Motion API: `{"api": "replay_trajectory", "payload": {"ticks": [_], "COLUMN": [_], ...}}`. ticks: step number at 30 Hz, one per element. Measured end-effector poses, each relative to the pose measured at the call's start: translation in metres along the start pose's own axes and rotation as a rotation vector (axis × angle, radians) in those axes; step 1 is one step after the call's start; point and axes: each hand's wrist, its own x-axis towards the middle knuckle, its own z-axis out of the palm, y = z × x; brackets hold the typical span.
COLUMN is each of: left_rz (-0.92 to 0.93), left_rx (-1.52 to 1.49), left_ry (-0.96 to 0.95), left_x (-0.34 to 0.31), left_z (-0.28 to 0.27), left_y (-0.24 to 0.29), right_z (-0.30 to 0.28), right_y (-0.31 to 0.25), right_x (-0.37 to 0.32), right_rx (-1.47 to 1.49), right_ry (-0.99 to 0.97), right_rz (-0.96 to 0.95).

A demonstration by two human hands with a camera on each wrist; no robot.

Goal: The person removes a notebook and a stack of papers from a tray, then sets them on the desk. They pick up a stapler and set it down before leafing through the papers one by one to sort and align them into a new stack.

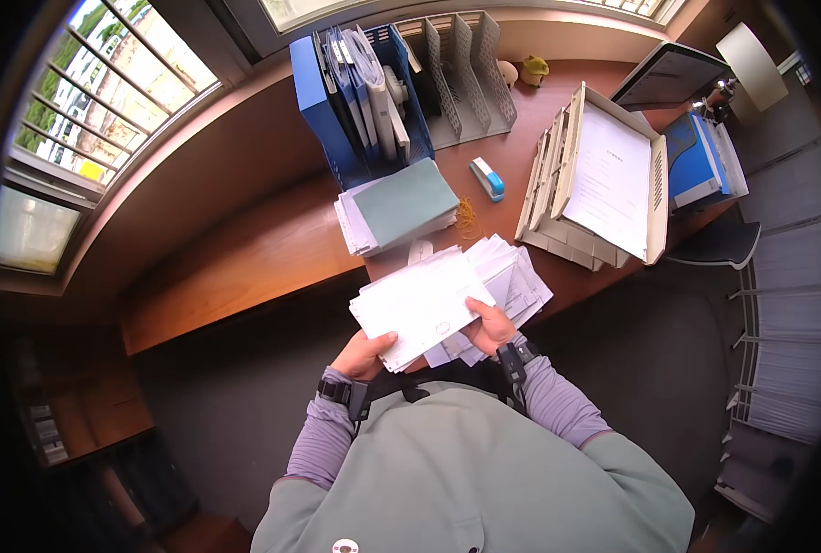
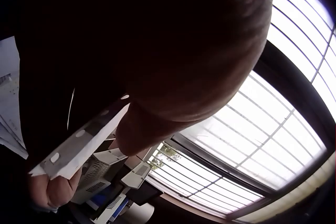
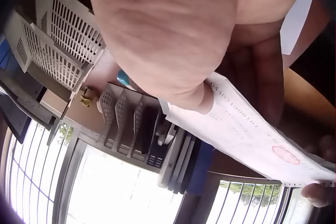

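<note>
Both hands hold a stack of printed paper forms (image 1: 415, 300) over the desk's near edge. My left hand (image 1: 363, 356) grips the lower left corner, thumb on top. My right hand (image 1: 490, 329) grips the right side, its thumb pressing the top sheet. In the right wrist view the top form (image 3: 247, 129) bears a printed number and a red oval stamp. A row of punched holes runs along the stack's edge (image 2: 79, 134) in the left wrist view. More loose papers (image 1: 526, 288) lie fanned out beneath and to the right, partly hidden by the held stack.
A paper pile with a green cover (image 1: 409, 205) lies ahead, beside yellow rubber bands (image 1: 467, 217) and a blue-white stapler (image 1: 488, 180). Beige letter trays (image 1: 657, 189) stand at right. A blue file box (image 1: 311, 101) and grey file rack (image 1: 470, 83) stand at the back.
</note>
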Motion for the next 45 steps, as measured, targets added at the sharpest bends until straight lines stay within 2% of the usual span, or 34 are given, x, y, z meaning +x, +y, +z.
{"api": "replay_trajectory", "payload": {"ticks": [4,8,14,17,20,21,23,26,27,32,34,38,40,41,43,44,45], "left_rz": [0.032,-0.033,-0.073,-0.098,-0.078,-0.002,0.018,-0.025,-0.043,-0.029,-0.022,-0.005,0.138,0.136,0.123,0.18,0.176], "left_rx": [-0.047,-0.015,0.121,0.194,0.299,0.335,0.392,0.555,0.639,0.621,0.788,0.835,1.298,1.3,1.675,1.814,1.815], "left_ry": [0.051,0.097,0.129,0.128,0.181,0.162,0.192,0.24,0.265,0.291,0.319,0.345,0.385,0.392,0.453,0.489,0.494], "left_x": [0.003,0.013,0.031,0.04,0.048,0.051,0.056,0.066,0.067,0.073,0.073,0.066,0.061,0.059,0.056,0.052,0.052], "left_z": [-0.01,-0.034,-0.068,-0.08,-0.106,-0.119,-0.137,-0.166,-0.171,-0.2,-0.208,-0.217,-0.221,-0.223,-0.227,-0.229,-0.234], "left_y": [0.006,0.022,0.074,0.11,0.144,0.15,0.168,0.189,0.194,0.197,0.196,0.199,0.206,0.21,0.217,0.218,0.22], "right_z": [0.008,0.013,0.045,0.055,0.068,0.061,0.071,0.086,0.088,0.093,0.092,0.091,0.092,0.092,0.093,0.092,0.093], "right_y": [0.005,0.009,0.006,0.001,-0.001,0.004,0.008,0.014,0.016,0.023,0.025,0.026,0.026,0.025,0.023,0.022,0.022], "right_x": [0.015,0.035,0.076,0.108,0.139,0.152,0.172,0.19,0.194,0.209,0.213,0.217,0.217,0.217,0.218,0.218,0.218], "right_rx": [-0.059,-0.143,-0.261,-0.296,-0.253,-0.258,-0.277,-0.389,-0.388,-0.485,-0.503,-0.465,-0.463,-0.471,-0.477,-0.497,-0.518], "right_ry": [0.037,0.074,0.1,0.106,0.261,0.305,0.429,0.505,0.506,0.555,0.567,0.59,0.583,0.594,0.6,0.602,0.603], "right_rz": [0.04,0.065,0.051,-0.024,-0.039,-0.049,0.014,0.053,0.049,0.034,0.029,-0.004,0.014,0.02,0.028,0.051,0.073]}}
